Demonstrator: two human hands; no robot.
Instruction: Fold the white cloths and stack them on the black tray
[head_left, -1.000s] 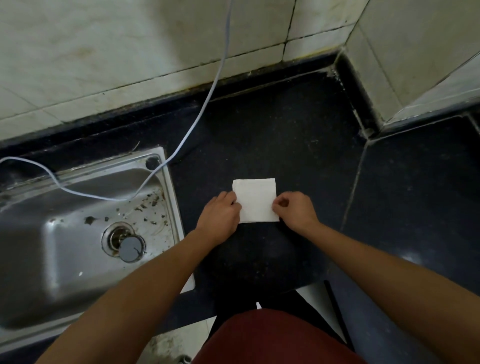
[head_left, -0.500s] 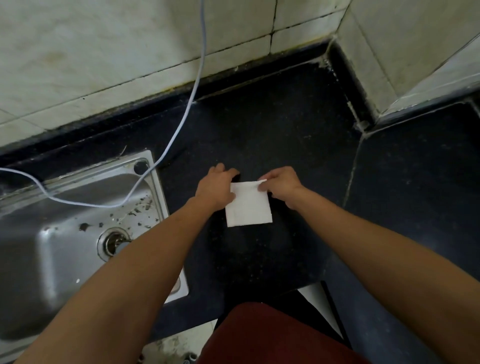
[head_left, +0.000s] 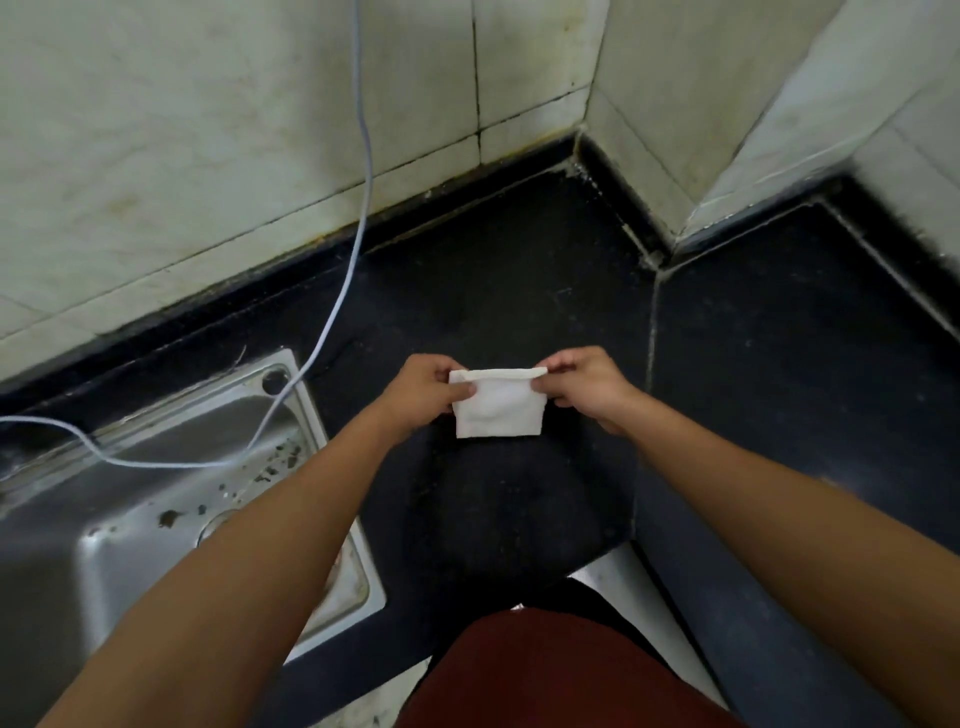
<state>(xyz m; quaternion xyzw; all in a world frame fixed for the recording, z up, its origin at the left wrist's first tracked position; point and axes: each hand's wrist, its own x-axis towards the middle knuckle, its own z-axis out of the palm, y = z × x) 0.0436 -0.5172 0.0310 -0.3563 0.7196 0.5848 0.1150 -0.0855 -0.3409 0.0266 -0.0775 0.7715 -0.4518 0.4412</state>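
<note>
– So, cloth status?
– White cloth (head_left: 498, 410) folded small, held up over the dark counter (head_left: 519, 291), right of the sink (head_left: 104, 519).
– Hands?
– Left hand (head_left: 423, 387) pinches its top left corner, right hand (head_left: 584, 387) the top right. Fingers (head_left: 462, 389) curled on the fabric, top edge taut between them.

I see a dim, greenish view; soft light falls on the wall tiles (head_left: 208, 130); the dark bench (head_left: 519, 291) swallows detail; edges bend and soften.
</note>
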